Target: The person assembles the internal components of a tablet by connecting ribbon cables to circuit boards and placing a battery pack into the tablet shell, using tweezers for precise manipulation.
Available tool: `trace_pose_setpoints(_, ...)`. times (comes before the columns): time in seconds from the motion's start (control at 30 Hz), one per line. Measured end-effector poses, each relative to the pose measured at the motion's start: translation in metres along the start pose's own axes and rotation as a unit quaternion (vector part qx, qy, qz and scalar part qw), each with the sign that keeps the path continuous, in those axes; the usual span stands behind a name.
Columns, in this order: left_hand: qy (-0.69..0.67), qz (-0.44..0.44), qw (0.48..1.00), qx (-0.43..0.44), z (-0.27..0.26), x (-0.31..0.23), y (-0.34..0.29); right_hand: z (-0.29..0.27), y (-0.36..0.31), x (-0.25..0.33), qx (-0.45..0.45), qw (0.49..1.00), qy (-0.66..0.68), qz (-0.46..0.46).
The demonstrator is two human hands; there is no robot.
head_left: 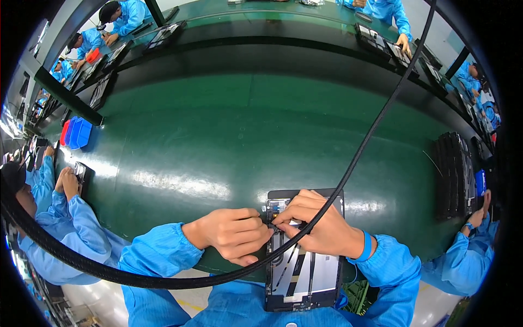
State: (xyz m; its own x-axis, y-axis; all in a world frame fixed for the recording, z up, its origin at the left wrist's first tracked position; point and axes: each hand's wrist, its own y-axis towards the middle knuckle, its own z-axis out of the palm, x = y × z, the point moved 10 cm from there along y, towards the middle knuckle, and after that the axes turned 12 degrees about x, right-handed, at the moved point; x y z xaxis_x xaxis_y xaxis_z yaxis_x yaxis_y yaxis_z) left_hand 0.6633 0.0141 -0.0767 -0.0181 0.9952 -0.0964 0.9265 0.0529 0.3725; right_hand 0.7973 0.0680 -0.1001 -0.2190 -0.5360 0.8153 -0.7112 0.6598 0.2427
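Head view – work piece: opened tablet-like device (303, 272), back cover off, lying flat at the near edge of the green table (229, 136), its lower end overhanging toward the lap; silver plates and dark strips of the inside showing.

Head view – left hand (231, 235): curled into a loose fist just beside the device's left edge, fingers (256, 224) bent inward and pinched near the upper left corner of the device; whether something small sits between the fingertips cannot be told.

Head view – right hand (318, 223): laid over the upper part of the device, fingertips pressed together on a small dark part close to where the left fingertips meet them – pinched, not spread. A blue wrist strap (366, 246) at the cuff.

Head view – step in hand, as a judgement: seems fine work on a small connector or strip near the device's top left corner, both hands meeting at one spot; seating or pressing, most likely.

Head view – next move, as a judgement: calls for steady, light pressure and the device kept from sliding off the near edge.

Head view – in front of the lens: thick black cable (348, 163) sweeping across from upper right to lower left, crossing over the right hand.

Head view – surroundings: stack of dark trays (452, 174) near the right edge; blue and red bins (76, 132) at the left edge; co-workers in blue coats – one at the left (60, 218), one at the right (463, 256), more along the far edge.
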Motion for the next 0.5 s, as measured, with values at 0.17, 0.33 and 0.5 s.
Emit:
trace_pose_setpoints(0.17, 0.001, -0.008, 1.000, -0.010, 0.0012, 0.0025, -0.0010, 0.0013, 0.0002, 0.0001, -0.007, 1.000, -0.011, -0.007)
trace_pose_setpoints(0.33, 0.000, -0.011, 1.000, -0.011, 0.0000, 0.0033, 0.0003, 0.0024, 0.0013, 0.0015, -0.009, 1.000, -0.019, -0.014)
trace_pose_setpoints(0.5, 0.013, -0.008, 1.000, 0.002, 0.0036, 0.0050, 0.0065, 0.0013, 0.0004, 0.0001, -0.019, 0.999, -0.022, -0.018)
